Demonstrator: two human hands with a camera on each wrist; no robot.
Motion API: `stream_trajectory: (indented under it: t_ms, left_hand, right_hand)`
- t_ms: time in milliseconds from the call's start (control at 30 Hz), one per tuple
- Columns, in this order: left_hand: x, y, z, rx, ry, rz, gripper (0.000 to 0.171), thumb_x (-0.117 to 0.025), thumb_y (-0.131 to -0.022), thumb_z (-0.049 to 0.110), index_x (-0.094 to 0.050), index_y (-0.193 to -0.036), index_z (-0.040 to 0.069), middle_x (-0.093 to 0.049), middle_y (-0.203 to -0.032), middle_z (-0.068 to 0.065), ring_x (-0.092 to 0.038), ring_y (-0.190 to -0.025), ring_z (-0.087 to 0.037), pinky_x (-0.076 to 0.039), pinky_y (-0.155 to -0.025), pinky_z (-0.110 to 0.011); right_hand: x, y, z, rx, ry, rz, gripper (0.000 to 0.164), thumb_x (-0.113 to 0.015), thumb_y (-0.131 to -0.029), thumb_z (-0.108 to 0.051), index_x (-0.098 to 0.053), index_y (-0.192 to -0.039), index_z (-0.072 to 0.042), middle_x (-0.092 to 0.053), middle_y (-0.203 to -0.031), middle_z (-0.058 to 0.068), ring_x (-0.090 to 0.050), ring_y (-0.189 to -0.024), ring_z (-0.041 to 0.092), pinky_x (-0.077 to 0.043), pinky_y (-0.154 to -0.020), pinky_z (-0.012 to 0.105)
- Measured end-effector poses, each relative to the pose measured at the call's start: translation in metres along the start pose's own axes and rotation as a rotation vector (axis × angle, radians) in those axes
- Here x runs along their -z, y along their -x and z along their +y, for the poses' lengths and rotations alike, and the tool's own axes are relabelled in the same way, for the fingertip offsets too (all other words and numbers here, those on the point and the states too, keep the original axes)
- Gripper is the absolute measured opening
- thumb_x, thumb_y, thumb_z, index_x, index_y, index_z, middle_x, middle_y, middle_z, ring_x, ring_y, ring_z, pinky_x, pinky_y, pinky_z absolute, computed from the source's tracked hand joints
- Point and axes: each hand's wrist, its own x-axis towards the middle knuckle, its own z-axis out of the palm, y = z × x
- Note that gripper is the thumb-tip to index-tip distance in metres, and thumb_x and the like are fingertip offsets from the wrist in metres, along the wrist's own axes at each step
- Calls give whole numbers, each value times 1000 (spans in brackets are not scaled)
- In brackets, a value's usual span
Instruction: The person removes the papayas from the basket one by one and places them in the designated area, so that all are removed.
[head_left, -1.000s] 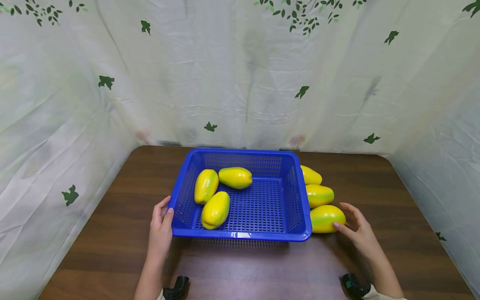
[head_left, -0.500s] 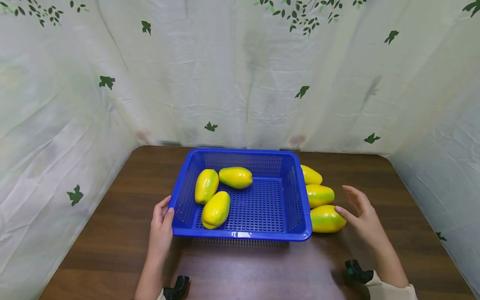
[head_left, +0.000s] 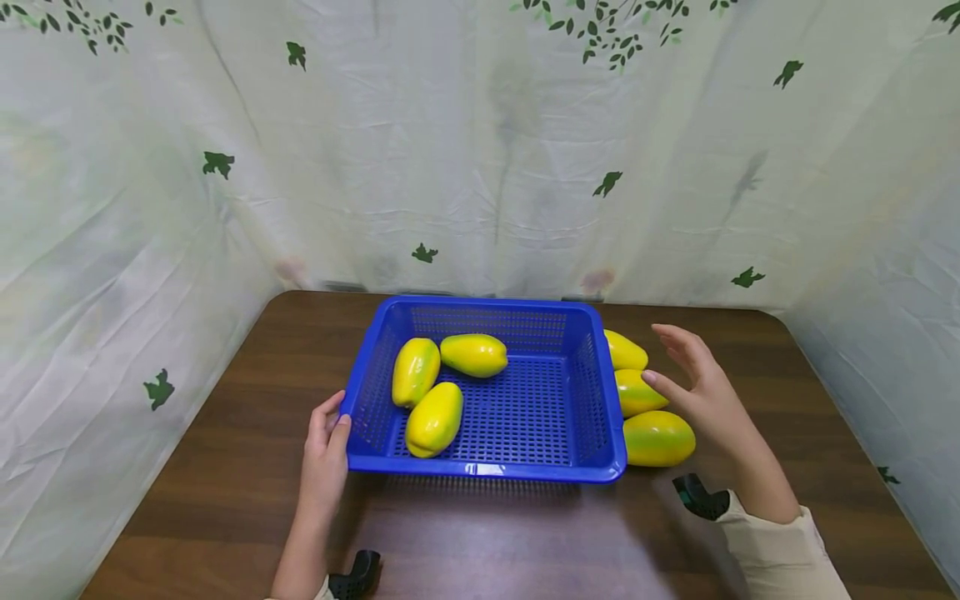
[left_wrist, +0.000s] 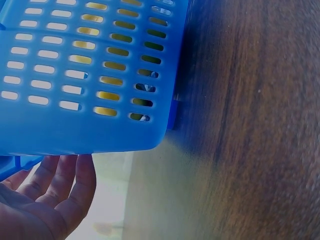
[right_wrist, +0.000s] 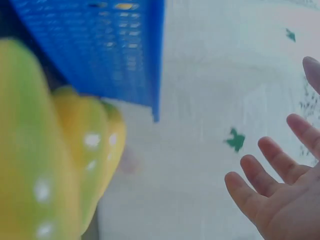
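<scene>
- I count three fruits (head_left: 474,356) in the basket (head_left: 442,469), three others (head_left: 658,439) still outside on the surface (head_left: 480,542).
- My left grip (head_left: 325,446) pinches the basket; right grip (head_left: 699,387) spread, holding nothing.

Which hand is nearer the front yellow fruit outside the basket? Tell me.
Right. The right hand hovers beyond and right of the front yellow fruit; the left hand grips the opposite side of the blue basket.

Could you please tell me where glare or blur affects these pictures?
Head: soft sheen on the table in front of the blue basket; left wrist: pale cloth beside the left hand looks washed out; right wrist: nearest yellow fruit is blurred, with white highlights.
</scene>
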Motion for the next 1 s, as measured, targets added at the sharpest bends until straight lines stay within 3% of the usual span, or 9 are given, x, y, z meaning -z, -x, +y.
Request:
stream_trajectory:
  t_ms: [500, 800, 1000]
  left_hand:
    - [0, 2, 1, 7, -9, -6, 39, -33, -98, 25, -33, -135, 13, -43, -126, -14, -45, -105, -21, -39, -77, -15]
    - [-1, 1, 0, 3, -12, 6, 39, -34, -98, 24, -34, -135, 12, -45, -123, -14, -46, -103, -20, -40, -76, -16]
    - [-1, 0, 0, -3, -7, 13, 39, -34, -98, 24, -34, -134, 11, -46, -122, -13, -46, -101, -19, -40, -75, -15]
  right_hand:
    - [-40, -56, -31, 193, 23, -128, 57, -62, -85, -21, -37, -135, -12, -36, -135, 7, -36, -120, 30, -28, -97, 48]
    - [-73, -83, -41, 205, 18, -243, 57, -62, -85, -17, -36, -135, -7, -37, -135, 10, -35, -120, 27, -27, -99, 43]
    - [-97, -98, -31, 185, 25, -323, 61, -61, -85, -32, -35, -136, -10, -37, -135, 8, -36, -121, 27, -28, -98, 43]
